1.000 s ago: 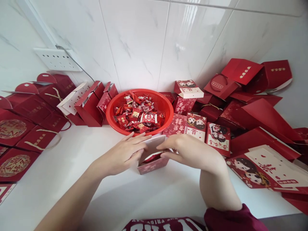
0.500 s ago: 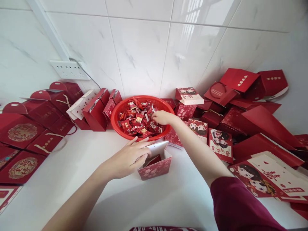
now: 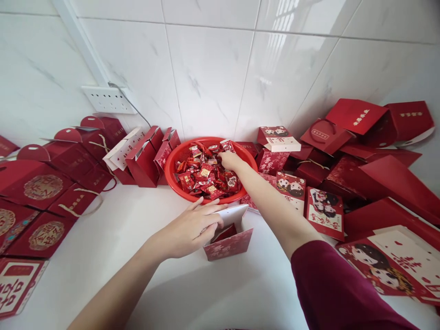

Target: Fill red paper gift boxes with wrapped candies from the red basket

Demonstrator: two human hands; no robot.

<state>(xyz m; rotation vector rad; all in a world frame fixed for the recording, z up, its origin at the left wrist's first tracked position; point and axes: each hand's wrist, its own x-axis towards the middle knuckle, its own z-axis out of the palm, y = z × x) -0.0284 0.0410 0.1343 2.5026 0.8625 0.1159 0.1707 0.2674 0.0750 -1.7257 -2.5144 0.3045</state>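
Observation:
On the white table stands a small red gift box point(image 3: 229, 246) with its top open and a red packet inside. My left hand point(image 3: 192, 229) holds the box at its left side, the fingers at the raised white flap. Behind the box is a red plastic basket point(image 3: 173, 183) filled with red wrapped sweets point(image 3: 205, 172). My right hand point(image 3: 230, 160) reaches over the basket's right part, its fingers closed on a red wrapped sweet point(image 3: 227, 146) near the back rim.
Red gift boxes point(image 3: 43, 183) with rope handles crowd the left side, with more upright bags point(image 3: 142, 160) beside the basket. A heap of red boxes and bags point(image 3: 355, 117) fills the right. A socket strip point(image 3: 109, 100) is on the tiled wall.
My right hand has moved slightly back within the basket, and a red sweet now shows at its fingers. The whole view has shifted a little; my left hand stays at the box.

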